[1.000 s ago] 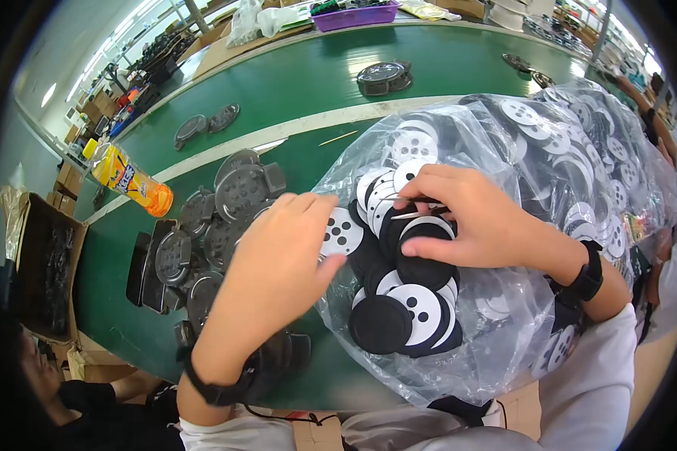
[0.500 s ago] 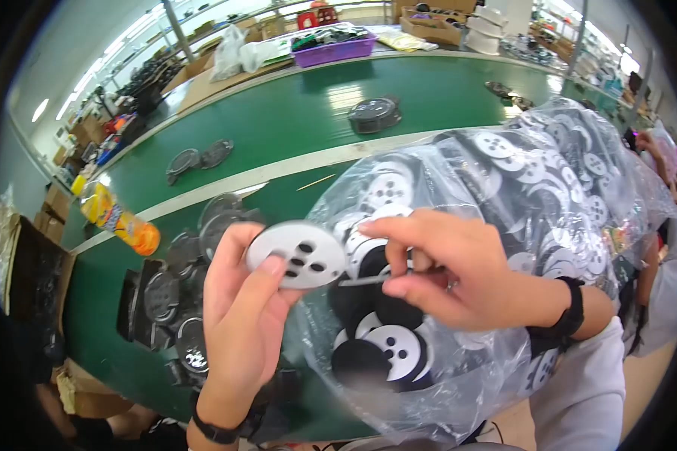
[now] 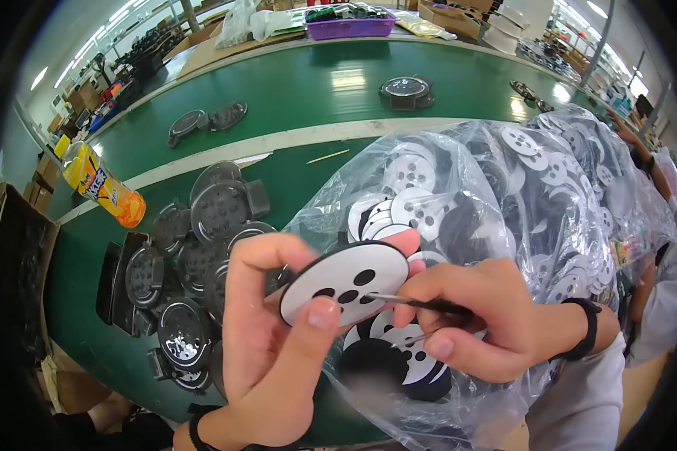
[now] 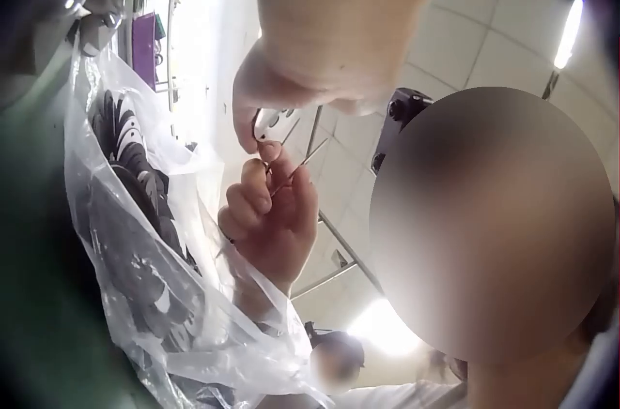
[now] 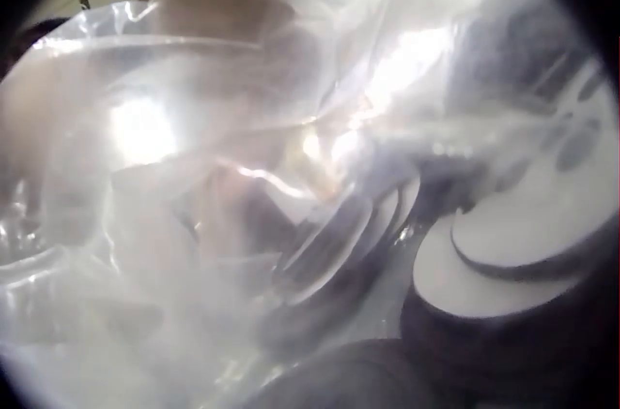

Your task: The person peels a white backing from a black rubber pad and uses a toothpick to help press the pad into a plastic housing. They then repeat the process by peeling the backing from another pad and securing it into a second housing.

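Note:
My left hand holds a round disc, its white face tilted up, with a thin black edge and several dark holes. The thumb lies on the white face and the fingers are behind it. My right hand grips thin metal tweezers, prongs apart, one tip at a hole near the disc's right edge. Below the hands, more black and white discs lie on a clear plastic bag. In the left wrist view, both hands meet at the disc. Plastic film covers most of the right wrist view.
Dark round plastic parts are heaped on the green table at the left. An orange drink bottle stands tilted behind them. More dark parts lie on the green belt beyond a pale rail. A purple basket sits at the back.
My left hand has gone from above the pile to lifting a disc, palm turned up. My right hand has brought the tweezers from the pile to the disc's face.

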`<state>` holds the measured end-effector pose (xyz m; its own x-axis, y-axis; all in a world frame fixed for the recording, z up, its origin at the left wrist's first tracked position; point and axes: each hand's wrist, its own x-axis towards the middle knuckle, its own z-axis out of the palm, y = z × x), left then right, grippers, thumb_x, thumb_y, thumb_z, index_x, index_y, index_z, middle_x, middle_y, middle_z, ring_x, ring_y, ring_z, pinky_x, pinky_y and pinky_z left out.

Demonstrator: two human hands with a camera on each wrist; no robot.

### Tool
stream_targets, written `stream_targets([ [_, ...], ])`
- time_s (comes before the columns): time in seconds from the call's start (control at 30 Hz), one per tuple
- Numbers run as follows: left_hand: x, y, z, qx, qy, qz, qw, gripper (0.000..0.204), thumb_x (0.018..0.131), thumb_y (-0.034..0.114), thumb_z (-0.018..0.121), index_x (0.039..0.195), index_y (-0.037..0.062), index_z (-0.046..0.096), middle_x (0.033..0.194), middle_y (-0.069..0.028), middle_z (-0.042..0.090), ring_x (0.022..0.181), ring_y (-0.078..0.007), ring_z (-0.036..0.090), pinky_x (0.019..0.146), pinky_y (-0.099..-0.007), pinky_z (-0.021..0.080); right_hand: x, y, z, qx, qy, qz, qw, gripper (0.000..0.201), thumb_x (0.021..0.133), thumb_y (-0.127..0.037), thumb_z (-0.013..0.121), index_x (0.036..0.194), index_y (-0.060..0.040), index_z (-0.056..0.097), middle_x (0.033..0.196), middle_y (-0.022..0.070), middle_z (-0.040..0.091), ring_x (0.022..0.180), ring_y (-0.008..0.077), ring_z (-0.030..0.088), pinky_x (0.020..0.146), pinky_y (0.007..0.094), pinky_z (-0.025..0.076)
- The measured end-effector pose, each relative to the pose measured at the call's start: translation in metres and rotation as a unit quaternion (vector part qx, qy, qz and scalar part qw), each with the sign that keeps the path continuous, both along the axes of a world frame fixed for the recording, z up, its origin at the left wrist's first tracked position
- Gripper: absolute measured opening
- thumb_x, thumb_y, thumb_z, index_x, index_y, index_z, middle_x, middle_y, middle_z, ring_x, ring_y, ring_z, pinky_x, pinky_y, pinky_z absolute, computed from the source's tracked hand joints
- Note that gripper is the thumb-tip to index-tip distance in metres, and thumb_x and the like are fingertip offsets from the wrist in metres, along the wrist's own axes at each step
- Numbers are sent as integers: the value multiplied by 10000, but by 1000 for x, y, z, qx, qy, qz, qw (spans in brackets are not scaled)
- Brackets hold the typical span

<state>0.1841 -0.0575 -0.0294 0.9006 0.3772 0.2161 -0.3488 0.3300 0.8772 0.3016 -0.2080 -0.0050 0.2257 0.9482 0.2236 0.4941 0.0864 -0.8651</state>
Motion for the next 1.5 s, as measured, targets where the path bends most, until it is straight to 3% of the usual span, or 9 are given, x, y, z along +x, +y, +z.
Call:
stream_targets([
  [0.13,4,0,-5,108,-95,-29,989,472,913,211,439,1306,15,267,1230,-323,430,1093,-428,498,918,-483,422,1,-1,-2,-4,14,-6,1000,201,842,-127,556,998,-11,505,670,61,555,480,115,501,453,235,378],
  [0.2,0,-15,13,47,61,22,997,470,918,222,434,1307,0,290,1253,-311,415,1133,-426,464,948,-480,399,-1,0,-9,16,142,-24,990,295,897,-222,489,985,58,514,612,0,490,513,43,391,486,195,318],
  [0.43,0,-24,17,10,72,47,996,481,929,228,413,1335,12,270,1350,-246,334,1204,-425,387,975,-475,373,-5,-2,-10,1,287,11,958,189,921,-178,477,971,-4,531,639,-57,445,520,-5,308,449,191,241],
  [0.5,-2,-13,7,0,-6,-60,998,483,931,242,406,1337,17,269,1361,-222,332,1197,-421,398,973,-472,375,-6,-2,-10,0,364,24,931,189,927,-181,469,978,-7,522,633,-69,425,520,-7,289,450,186,227],
  [1.03,-1,-7,-1,-114,50,-132,983,429,928,242,415,1278,12,323,1310,-224,398,1162,-367,452,969,-484,372,-6,-5,-9,47,104,7,993,205,870,-187,554,958,-4,531,565,13,464,458,68,388,445,203,310],
  [1.2,-1,-5,3,71,-11,-13,997,367,910,211,439,1174,-32,364,1116,-279,514,901,-309,607,746,-375,526,5,-8,6,19,39,-44,998,366,880,-287,488,989,61,497,617,2,464,523,45,392,490,198,316],
  [1.3,0,-7,4,99,27,49,994,289,866,167,513,1032,-21,370,837,-153,534,562,-208,591,488,-300,517,12,-6,4,6,96,-71,993,370,871,-272,504,1028,63,491,625,-18,440,542,40,359,504,200,297],
  [1.43,-4,-5,6,121,82,46,988,377,803,132,614,1040,-8,356,790,-116,520,527,-147,563,347,-228,439,14,-6,-2,-1,155,-37,987,267,882,-159,514,1019,69,529,705,38,536,591,67,481,544,207,377],
  [1.5,-6,0,5,118,58,48,990,358,771,36,630,1024,-22,383,820,-118,539,601,-130,578,436,-215,461,8,-3,-6,11,240,-53,969,244,876,-148,549,944,82,589,757,99,624,667,108,596,596,218,450],
])
